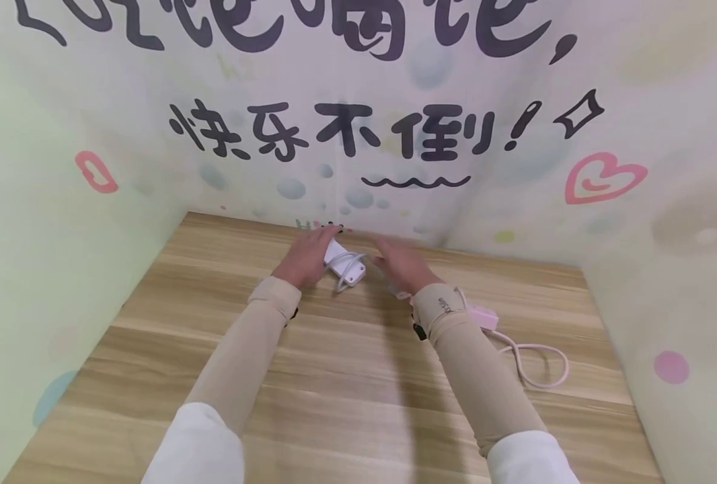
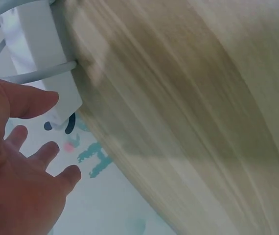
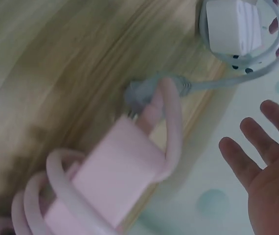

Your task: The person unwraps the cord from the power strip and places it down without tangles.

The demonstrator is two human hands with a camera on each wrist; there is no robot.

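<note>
A white corded block (image 1: 337,253), probably a power strip, lies near the back wall with a pale grey cord wound round it. My left hand (image 1: 303,260) is at its left side; in the left wrist view the thumb (image 2: 34,101) passes in front of the block, and I cannot tell whether it touches. My right hand (image 1: 403,265) is held to the right of the block, apart from it, fingers extended. A pink corded block (image 1: 482,317) lies beside the right forearm, which partly hides it. A grey plug (image 3: 142,93) on the grey cord lies near the pink block.
The wood-grain table (image 1: 334,403) meets a printed cloth wall (image 1: 310,188) just behind the white block. Side walls stand at left and right. A loop of pink cord (image 1: 564,366) lies on the table's right part.
</note>
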